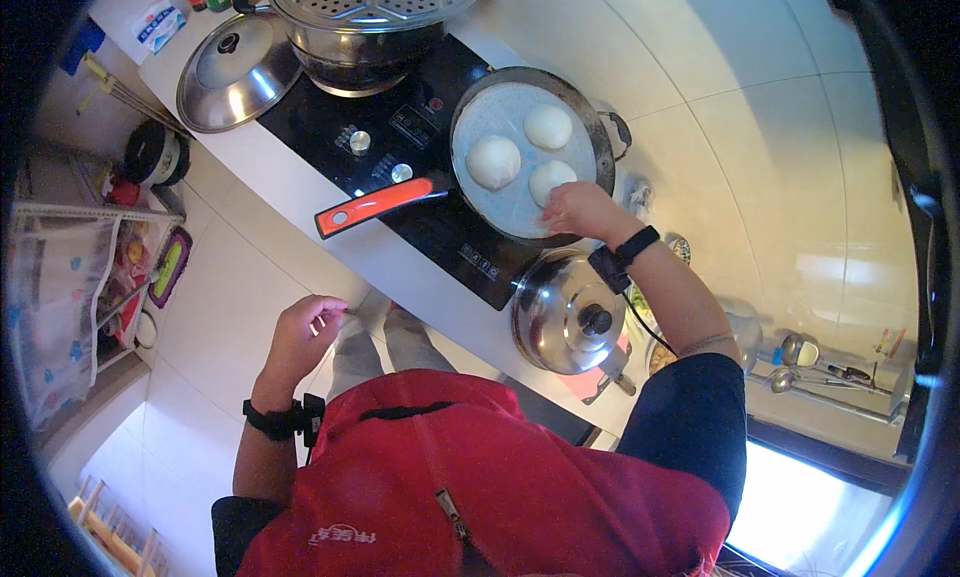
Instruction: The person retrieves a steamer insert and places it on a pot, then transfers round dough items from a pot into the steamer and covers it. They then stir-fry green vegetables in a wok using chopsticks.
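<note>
My right hand [581,211] reaches into a wide pan [604,164] with a red handle [375,206]. Its fingers point down at the near edge of a white, round bun [551,181]; they hide part of it, and whether they grip it I cannot tell. Two more white buns, one on the left [493,161] and one at the back [547,126], rest beside it. Under them is a pale blue, round surface [517,104], either a plate or a liner. My left hand [304,335] hangs over the floor by my legs, fingers loosely bent and holding nothing.
The pan stands on a black cooktop [420,127] with knobs. Behind it is a steel steamer pot [337,56] with a perforated tray; a steel lid [238,71] lies alongside. A lidded pot [566,314] sits close below my right forearm. A knife [621,380] lies near that pot.
</note>
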